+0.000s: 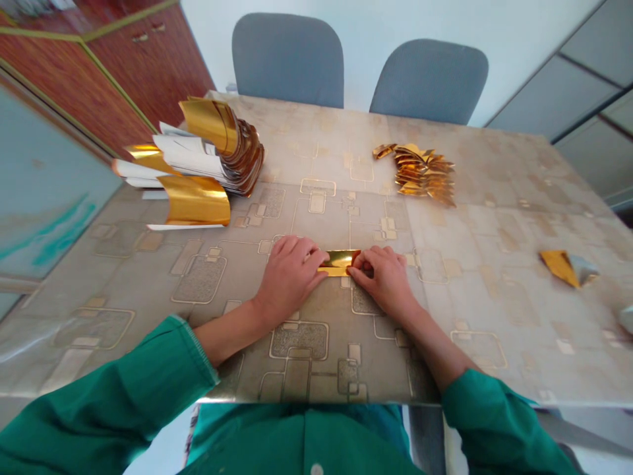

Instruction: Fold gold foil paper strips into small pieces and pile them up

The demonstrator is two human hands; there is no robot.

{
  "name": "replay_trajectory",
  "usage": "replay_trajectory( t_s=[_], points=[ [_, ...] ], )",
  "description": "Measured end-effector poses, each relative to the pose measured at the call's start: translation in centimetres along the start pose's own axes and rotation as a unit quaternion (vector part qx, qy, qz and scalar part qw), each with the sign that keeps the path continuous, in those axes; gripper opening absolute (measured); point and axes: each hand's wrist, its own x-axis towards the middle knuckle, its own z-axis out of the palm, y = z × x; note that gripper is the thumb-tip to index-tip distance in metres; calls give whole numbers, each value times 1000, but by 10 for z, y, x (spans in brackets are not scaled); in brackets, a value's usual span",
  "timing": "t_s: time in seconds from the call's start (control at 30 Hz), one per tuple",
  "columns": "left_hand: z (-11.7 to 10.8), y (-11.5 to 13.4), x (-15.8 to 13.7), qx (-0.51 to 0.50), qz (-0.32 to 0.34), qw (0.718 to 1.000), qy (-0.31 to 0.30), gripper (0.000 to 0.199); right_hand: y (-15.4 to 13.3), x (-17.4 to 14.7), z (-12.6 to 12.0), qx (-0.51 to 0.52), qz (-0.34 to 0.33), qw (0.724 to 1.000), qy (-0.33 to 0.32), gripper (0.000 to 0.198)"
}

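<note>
A narrow strip of folded gold foil paper (339,260) lies across the table in front of me, with a crease running along its length. My left hand (293,269) pinches its left end between thumb and fingers. At the right end, my right hand (380,272) grips the paper the same way, fingertips on the fold. Part of each end is hidden under the fingers. To the upper left rises a stack of curled gold and white paper sheets (198,198). Farther off on the right sits a pile of folded gold paper pieces (422,175).
A patterned cloth covers the table (316,369). A small gold and silver scrap (566,267) lies at the right. Two grey chairs (289,59) stand against the far side. A reddish wooden cabinet (143,72) is at the back left.
</note>
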Motion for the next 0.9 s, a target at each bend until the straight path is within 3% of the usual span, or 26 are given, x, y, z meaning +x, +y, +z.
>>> replay_trajectory(
  t_s=[0.07,0.13,0.33,0.77,0.9],
  points=[
    [0,11,-3,18,67,997,23,15,0,0,0,-3,0,1000,2,14],
    [2,23,-5,22,121,992,-6,21,0,0,1,-8,-3,1000,3,13],
    [8,32,-14,49,115,988,-92,38,3,1,2,-10,-15,1000,14,16],
    [4,16,-24,10,113,989,-100,44,11,3,-2,5,-36,999,-3,16],
    [4,15,-24,10,121,987,-104,50,5,-3,-12,13,-100,994,30,17]
  ],
)
